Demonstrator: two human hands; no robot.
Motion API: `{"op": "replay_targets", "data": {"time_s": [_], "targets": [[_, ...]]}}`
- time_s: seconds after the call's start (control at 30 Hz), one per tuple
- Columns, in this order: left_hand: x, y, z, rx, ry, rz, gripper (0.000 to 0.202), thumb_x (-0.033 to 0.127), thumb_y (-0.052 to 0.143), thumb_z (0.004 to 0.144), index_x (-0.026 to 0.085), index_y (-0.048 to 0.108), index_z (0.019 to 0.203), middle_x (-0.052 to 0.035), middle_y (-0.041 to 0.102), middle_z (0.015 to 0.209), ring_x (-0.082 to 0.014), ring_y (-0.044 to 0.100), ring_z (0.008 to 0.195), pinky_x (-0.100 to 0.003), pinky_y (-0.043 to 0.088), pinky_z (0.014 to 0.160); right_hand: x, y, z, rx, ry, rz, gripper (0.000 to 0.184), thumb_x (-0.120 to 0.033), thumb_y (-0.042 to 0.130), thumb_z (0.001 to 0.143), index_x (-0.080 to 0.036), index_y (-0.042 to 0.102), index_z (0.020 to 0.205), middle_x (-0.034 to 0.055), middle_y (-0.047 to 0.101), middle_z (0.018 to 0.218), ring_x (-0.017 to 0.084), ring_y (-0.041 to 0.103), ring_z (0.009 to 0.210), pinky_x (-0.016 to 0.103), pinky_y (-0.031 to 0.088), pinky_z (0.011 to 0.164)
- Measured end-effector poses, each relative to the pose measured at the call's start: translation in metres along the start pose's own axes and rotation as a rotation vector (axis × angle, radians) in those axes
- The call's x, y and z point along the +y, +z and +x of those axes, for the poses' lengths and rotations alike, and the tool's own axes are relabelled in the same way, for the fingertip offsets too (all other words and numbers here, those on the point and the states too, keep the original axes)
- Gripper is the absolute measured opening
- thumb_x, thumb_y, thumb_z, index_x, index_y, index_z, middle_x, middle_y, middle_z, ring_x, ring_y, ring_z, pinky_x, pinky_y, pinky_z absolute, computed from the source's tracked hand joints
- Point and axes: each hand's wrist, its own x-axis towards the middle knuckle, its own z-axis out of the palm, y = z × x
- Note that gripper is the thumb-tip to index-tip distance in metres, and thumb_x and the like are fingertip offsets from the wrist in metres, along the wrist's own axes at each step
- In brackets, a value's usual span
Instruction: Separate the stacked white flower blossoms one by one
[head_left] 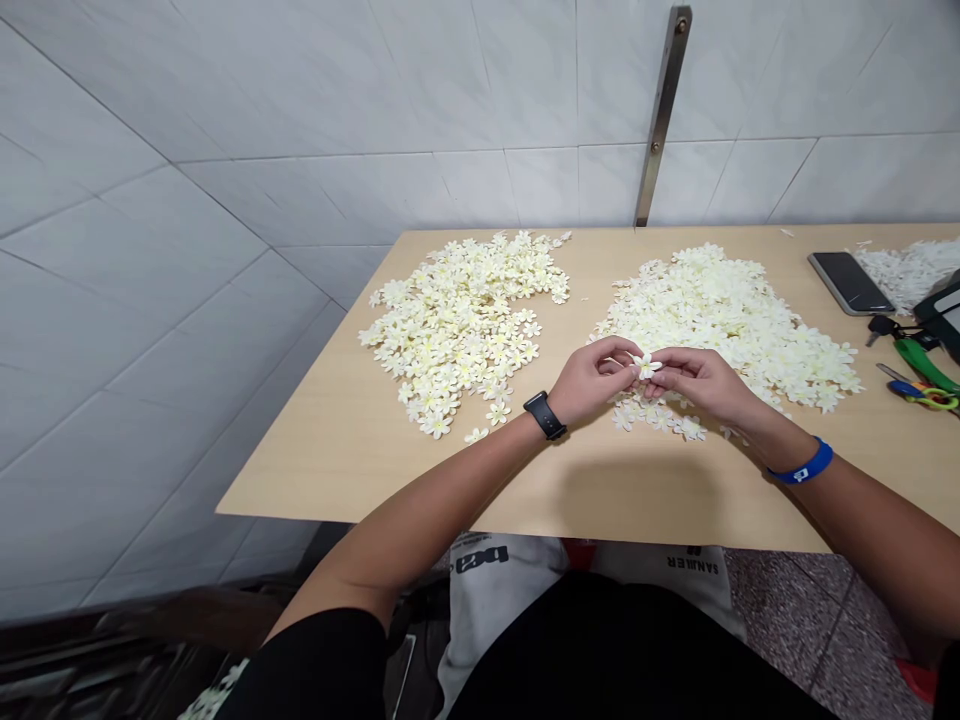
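Between my two hands is a small white artificial flower (646, 367) with a pale yellow centre, held above the near edge of a heap of flowers. My left hand (598, 378), with a black watch on its wrist, pinches the flower from the left. Its other side is pinched by my right hand (697, 383), which has a blue wristband. Behind and to the right of the hands spreads the right heap of pale flowers (720, 310). Another heap of yellow-centred flowers (465, 330) lies to the left, with a few loose ones at its front.
The wooden tabletop (322, 440) meets a tiled wall (480, 90) with an upright metal bar (661, 120). At the right are a phone (851, 283), a white pile of small pieces (911, 270), keys (885, 327) and green-handled scissors (926, 365).
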Motion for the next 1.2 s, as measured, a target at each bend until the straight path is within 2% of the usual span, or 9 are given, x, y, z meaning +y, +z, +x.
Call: {"op": "replay_targets", "data": {"time_s": [0.17,0.27,0.4,0.63,0.77,0.9,1.03,1.1,1.2], "targets": [[-0.004,0.004,-0.001,0.034,0.033,-0.001,0.022,0.031,0.077,0.080,0.014,0.067,0.091,-0.0030,0.070,0.081,-0.0117,0.067,0.071,-0.024,0.053,0.067,-0.001,0.012,-0.002,0.101,-0.011,0.007,0.041,-0.048,0.093,0.064,-0.018,0.072,0.081,0.0034,0.073,0.064,0.018,0.070,0.059,0.032,0.059,0.062],[-0.004,0.006,-0.004,0.053,0.062,0.034,0.023,0.034,0.077,0.080,0.014,0.066,0.083,-0.0025,0.070,0.076,-0.0110,0.064,0.068,-0.023,0.050,0.064,-0.004,0.019,-0.005,0.138,-0.033,-0.056,0.039,-0.049,0.090,0.069,-0.018,0.068,0.078,0.0022,0.070,0.059,0.015,0.065,0.054,0.027,0.053,0.055],[-0.001,0.006,-0.007,0.018,0.080,0.040,0.029,0.040,0.079,0.080,0.014,0.064,0.081,-0.0030,0.071,0.074,-0.0119,0.065,0.067,-0.023,0.048,0.061,-0.007,0.016,-0.006,0.057,-0.051,-0.114,0.036,-0.051,0.083,0.078,-0.018,0.068,0.078,0.0034,0.070,0.063,0.015,0.065,0.057,0.028,0.054,0.057],[0.001,0.000,-0.001,0.060,0.077,0.025,0.027,0.036,0.078,0.079,0.015,0.061,0.080,-0.0011,0.067,0.071,-0.0106,0.063,0.065,-0.023,0.049,0.063,-0.003,0.004,-0.002,-0.046,-0.017,-0.039,0.035,-0.043,0.082,0.079,-0.019,0.072,0.102,0.0057,0.077,0.083,0.020,0.075,0.081,0.037,0.060,0.083],[-0.002,-0.004,0.002,0.067,0.044,0.111,0.021,0.032,0.073,0.081,0.015,0.061,0.084,-0.0018,0.067,0.078,-0.0117,0.065,0.072,-0.023,0.051,0.067,0.007,0.007,0.000,-0.010,0.030,-0.059,0.049,-0.040,0.082,0.076,-0.018,0.068,0.118,0.0060,0.076,0.085,0.022,0.073,0.081,0.036,0.057,0.076],[-0.001,-0.004,0.000,0.057,0.110,0.342,0.011,0.025,0.068,0.083,0.016,0.064,0.086,-0.0037,0.068,0.087,-0.0135,0.065,0.081,-0.022,0.052,0.067,0.007,0.015,-0.001,0.142,-0.097,-0.309,0.031,-0.041,0.072,0.084,-0.017,0.072,0.104,0.0016,0.065,0.069,0.017,0.062,0.063,0.032,0.048,0.060],[0.004,-0.004,-0.004,0.052,0.283,0.463,0.010,0.024,0.066,0.086,0.017,0.066,0.093,-0.0044,0.069,0.092,-0.0144,0.065,0.087,-0.023,0.053,0.073,-0.005,0.016,-0.006,0.138,-0.311,-0.674,0.023,-0.027,0.063,0.089,-0.020,0.073,0.108,0.0045,0.070,0.081,0.018,0.061,0.069,0.033,0.048,0.068],[0.007,-0.004,-0.005,0.056,0.306,0.428,0.012,0.029,0.066,0.089,0.017,0.067,0.092,-0.0046,0.069,0.090,-0.0139,0.065,0.085,-0.024,0.053,0.074,-0.010,0.014,-0.008,0.112,-0.347,-0.679,0.025,-0.027,0.064,0.088,-0.021,0.072,0.111,0.0041,0.071,0.081,0.018,0.061,0.069,0.033,0.049,0.069],[0.011,-0.004,-0.005,0.021,0.172,0.181,0.024,0.038,0.072,0.087,0.016,0.064,0.088,-0.0033,0.067,0.080,-0.0125,0.065,0.074,-0.025,0.053,0.070,-0.010,0.011,-0.010,0.057,-0.312,-0.535,0.022,-0.031,0.070,0.086,-0.022,0.070,0.106,0.0037,0.071,0.081,0.019,0.064,0.071,0.033,0.051,0.068]]}}
